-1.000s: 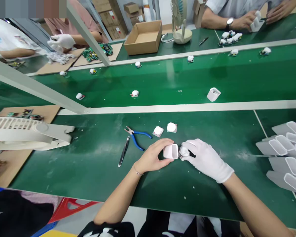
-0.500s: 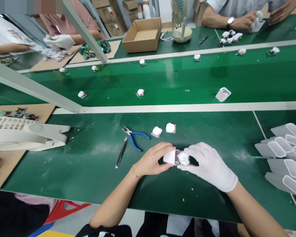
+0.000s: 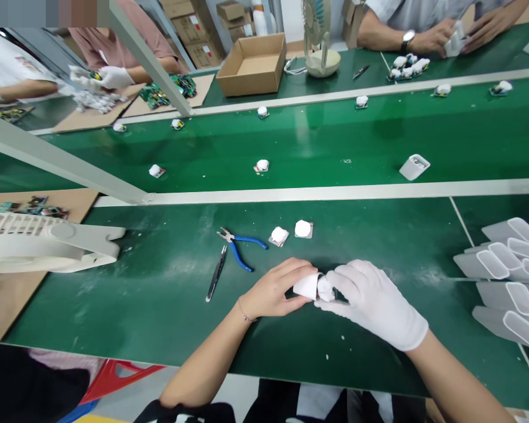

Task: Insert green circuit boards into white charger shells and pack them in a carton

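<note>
My bare left hand [image 3: 275, 291] grips a white plastic casing [image 3: 306, 286], its open end facing right. My right hand [image 3: 377, 302], in a white glove, pinches a small circuit board with a white lump [image 3: 325, 289] on it. The board sits at the casing's mouth, apparently partly inside; its inner end is hidden. Beyond my hands lie two similar boards with white lumps, a left one [image 3: 279, 235] and a right one [image 3: 304, 228]. Blue-handled pliers [image 3: 242, 244] rest left of them, and black tweezers [image 3: 216, 275] lie beside the pliers.
Several empty white casings [image 3: 494, 264] are stacked at the right. Across the back runs a green conveyor belt [image 3: 308, 147] carrying several boards and one casing [image 3: 415, 167]. A white fan-like device [image 3: 48, 241] stands at the left. Co-workers sit beyond the belt near an open cardboard box [image 3: 251, 64].
My right hand has brought the board further left into the casing's mouth; less of the board shows. The pieces on the belt have moved right.
</note>
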Demonstrator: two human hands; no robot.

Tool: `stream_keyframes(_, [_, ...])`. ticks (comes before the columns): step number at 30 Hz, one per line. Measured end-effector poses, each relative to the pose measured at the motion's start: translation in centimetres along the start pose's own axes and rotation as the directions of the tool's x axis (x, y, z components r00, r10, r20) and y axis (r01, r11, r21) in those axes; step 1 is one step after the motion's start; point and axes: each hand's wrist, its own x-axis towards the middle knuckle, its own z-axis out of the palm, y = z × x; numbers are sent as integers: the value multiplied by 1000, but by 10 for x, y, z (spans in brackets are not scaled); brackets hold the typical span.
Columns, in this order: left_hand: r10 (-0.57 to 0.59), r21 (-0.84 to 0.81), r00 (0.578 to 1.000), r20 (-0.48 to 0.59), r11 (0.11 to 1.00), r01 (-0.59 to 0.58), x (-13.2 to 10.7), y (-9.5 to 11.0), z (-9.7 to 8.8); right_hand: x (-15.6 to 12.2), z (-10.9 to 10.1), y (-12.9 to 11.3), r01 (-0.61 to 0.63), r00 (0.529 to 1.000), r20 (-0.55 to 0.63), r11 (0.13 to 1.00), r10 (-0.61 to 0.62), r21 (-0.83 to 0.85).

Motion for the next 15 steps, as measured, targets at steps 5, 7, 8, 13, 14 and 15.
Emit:
stream_keyframes(5, [-15,-83,999,-46,996,12,0,2,2,3,-2,1,-79,997,11,986,78,146])
stream_keyframes(7, [-14,-126,997,-82,992,3,1,5,2,7,-6,0,-127,992,51,952,117,278])
stream_keyframes(8, [-13,-144,995,-95,990,-1,1,6,2,9,-8,-1,-122,992,54,933,111,339])
stream_keyframes(13, [-4,-188,987,-163,982,-27,2,12,-1,9,-7,-6,12,994,-104,888,41,461])
stream_keyframes(14, [0,-187,984,-175,982,-34,2,13,-1,8,-6,-7,13,991,-127,886,51,463])
stream_keyframes(15, [4,-184,983,-182,982,-38,2,13,-1,7,-4,-8,14,987,-148,885,62,466])
